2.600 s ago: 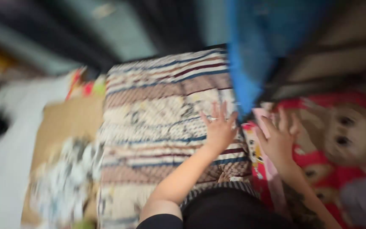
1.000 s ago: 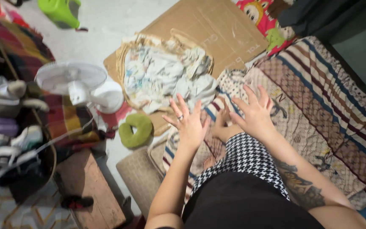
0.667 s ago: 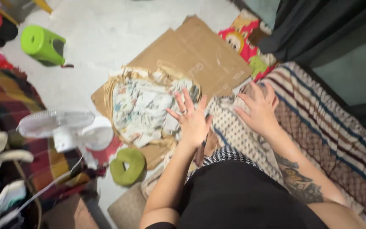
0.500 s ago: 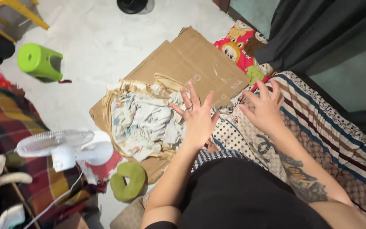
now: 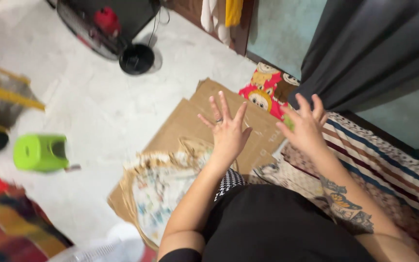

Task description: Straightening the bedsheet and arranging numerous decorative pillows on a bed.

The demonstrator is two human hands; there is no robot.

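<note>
Above the flattened cardboard sheet [image 5: 185, 131] on the pale floor [image 5: 88, 106], both hands hang in the air, fingers spread, palms down, grasping nothing. Left hand [image 5: 226, 131] sits over the cardboard's middle, a ring on one finger; right hand [image 5: 306, 128] is over the cardboard's right edge, where it meets the striped woven mat [image 5: 389, 170]. Hands are near each other, not touching. The cardboard's long axis runs from lower left to upper right, away from the body. Lying on its near end, below and left of the left hand, is a crumpled printed cloth [image 5: 158, 187] with a tan border; the left hand is the nearer one to it, and neither touches it. A red cartoon-print fabric [image 5: 263, 92] lies at the cardboard's far corner, just beyond the right fingertips. Further out: a green plastic stool [image 5: 40, 153] on its side, well left; a black fan base [image 5: 136, 58] at top; a dark curtain [image 5: 364, 48] at right. No container with visible contents.
</note>
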